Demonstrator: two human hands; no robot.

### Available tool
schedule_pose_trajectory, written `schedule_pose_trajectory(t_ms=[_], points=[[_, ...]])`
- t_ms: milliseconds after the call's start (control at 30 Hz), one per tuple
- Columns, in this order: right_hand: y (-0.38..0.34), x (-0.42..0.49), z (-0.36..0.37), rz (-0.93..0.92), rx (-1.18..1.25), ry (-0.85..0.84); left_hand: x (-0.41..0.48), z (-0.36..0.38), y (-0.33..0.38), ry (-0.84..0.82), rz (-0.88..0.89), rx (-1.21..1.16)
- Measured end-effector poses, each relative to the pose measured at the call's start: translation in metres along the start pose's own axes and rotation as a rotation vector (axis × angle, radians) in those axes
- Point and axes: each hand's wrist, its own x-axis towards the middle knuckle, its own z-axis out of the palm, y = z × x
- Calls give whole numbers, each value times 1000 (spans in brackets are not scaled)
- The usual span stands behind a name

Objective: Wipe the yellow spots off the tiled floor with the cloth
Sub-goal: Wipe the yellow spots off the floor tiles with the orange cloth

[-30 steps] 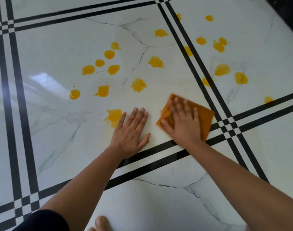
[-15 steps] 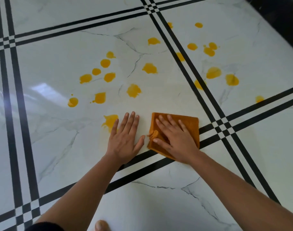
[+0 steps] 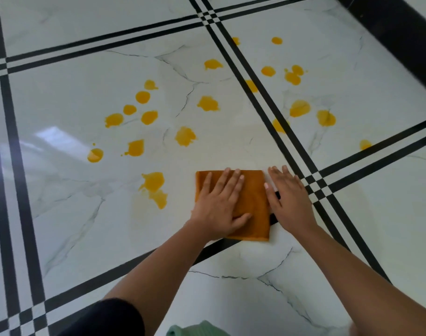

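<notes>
Orange cloth (image 3: 252,204) lies folded flat on the floor (image 3: 73,214) beside a spot (image 3: 153,183); left hand (image 3: 219,209) spread flat on it; right hand (image 3: 289,204) flat alongside; soft, limp, best pressed mid-fold

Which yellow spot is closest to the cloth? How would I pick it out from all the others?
Start at the orange cloth under the left hand on the white tiled floor. Just left of the cloth lies the nearest yellow spot. Unlike the small round ones beyond, it is ragged, with a smeared tail.
</notes>
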Motion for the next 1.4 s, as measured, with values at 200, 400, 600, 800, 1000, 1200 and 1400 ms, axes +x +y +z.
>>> schedule_pose_trajectory(t_ms=[200, 400, 600, 800, 1000, 1200, 1400], points=[[-54, 22, 24, -196, 24, -14, -76, 13, -59, 185, -501, -22], [-94, 41, 43, -272, -32, -54, -57, 7, -60, 20, -764, -198], [-89, 47, 47, -232, -70, -73, -71, 13, -81, 185, -747, -202], [-96, 45, 52, -261, -71, -107, -78, 19, -96, 243, -647, -133], [-91, 43, 50, -245, -113, -145, -90, 23, -68, 179, -514, -123], [-88, 34, 49, -255, -138, -170, -99, 20, -94, 229, -826, -205], [-123, 30, 54, -373, -110, -208, -119, 16, -136, 175, -885, -221]])
